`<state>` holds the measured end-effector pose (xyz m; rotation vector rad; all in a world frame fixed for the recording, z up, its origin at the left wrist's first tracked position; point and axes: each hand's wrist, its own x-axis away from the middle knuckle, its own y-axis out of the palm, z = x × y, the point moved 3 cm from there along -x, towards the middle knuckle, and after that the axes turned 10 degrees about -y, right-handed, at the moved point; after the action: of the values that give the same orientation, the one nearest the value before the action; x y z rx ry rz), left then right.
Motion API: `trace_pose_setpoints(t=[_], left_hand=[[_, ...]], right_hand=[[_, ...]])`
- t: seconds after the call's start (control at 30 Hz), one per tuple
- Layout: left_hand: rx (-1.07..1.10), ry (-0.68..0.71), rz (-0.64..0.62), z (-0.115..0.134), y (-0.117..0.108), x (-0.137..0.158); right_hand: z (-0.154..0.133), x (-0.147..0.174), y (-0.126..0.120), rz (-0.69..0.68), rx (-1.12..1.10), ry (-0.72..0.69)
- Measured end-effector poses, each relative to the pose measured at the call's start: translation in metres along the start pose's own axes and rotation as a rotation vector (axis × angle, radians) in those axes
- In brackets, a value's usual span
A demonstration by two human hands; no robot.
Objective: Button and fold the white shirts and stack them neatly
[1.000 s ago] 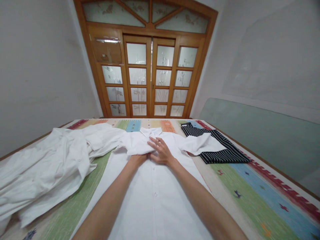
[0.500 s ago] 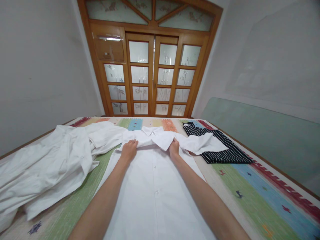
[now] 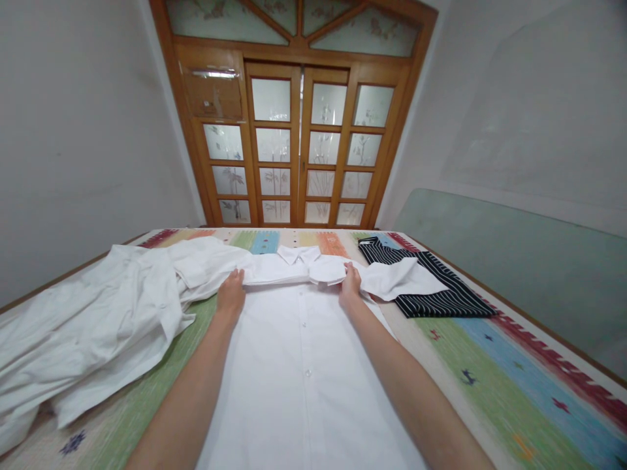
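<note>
A white button-up shirt (image 3: 294,352) lies front side up before me, its collar (image 3: 298,253) at the far end and its buttons down the middle. My left hand (image 3: 231,292) is closed on the cloth near the shoulder at the left. At the opposite shoulder my right hand (image 3: 350,282) pinches the fabric. Between them the cloth below the collar makes a raised fold across the chest. One sleeve (image 3: 409,277) stretches out to the right over a folded black-and-white striped garment (image 3: 441,287).
Crumpled white clothing (image 3: 112,320) is heaped on the left. Everything lies on a colourful patterned cloth (image 3: 470,352) covering the table. A pale green panel (image 3: 514,261) stands along the right side. Wooden glass-paned doors (image 3: 298,150) are beyond the far edge.
My hands have moved apart, the left one leftward and the right one slightly rightward. The flap of cloth below the collar has been pulled straighter and flatter.
</note>
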<state>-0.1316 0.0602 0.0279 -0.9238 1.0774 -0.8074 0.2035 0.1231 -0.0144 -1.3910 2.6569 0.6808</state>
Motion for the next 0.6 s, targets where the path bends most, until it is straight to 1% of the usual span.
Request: trace_pose_setpoints(t=[0.07, 0.1, 0.2, 0.3, 0.4, 0.53, 0.6], left_hand=[[-0.009, -0.001, 0.035, 0.001, -0.003, 0.001], [-0.010, -0.001, 0.053, 0.002, -0.005, 0.001], [0.023, -0.031, 0.081, 0.001, -0.009, 0.002], [0.085, -0.126, 0.066, -0.002, -0.010, 0.003], [0.114, -0.223, 0.050, -0.005, -0.011, 0.004], [0.105, -0.271, 0.066, -0.005, -0.015, 0.007], [0.101, -0.302, 0.079, -0.005, -0.016, 0.008]], right_hand=[[-0.006, 0.000, -0.001, 0.022, 0.044, 0.040], [-0.009, 0.001, -0.001, 0.012, 0.077, 0.048], [-0.018, 0.002, -0.001, -0.090, 0.266, 0.005], [-0.022, 0.000, -0.002, -0.236, 0.511, -0.070], [-0.028, -0.003, -0.005, -0.345, 0.723, -0.214], [-0.044, 0.005, -0.003, -0.369, 1.052, -0.482], [-0.051, 0.016, 0.005, -0.466, 1.148, -0.586]])
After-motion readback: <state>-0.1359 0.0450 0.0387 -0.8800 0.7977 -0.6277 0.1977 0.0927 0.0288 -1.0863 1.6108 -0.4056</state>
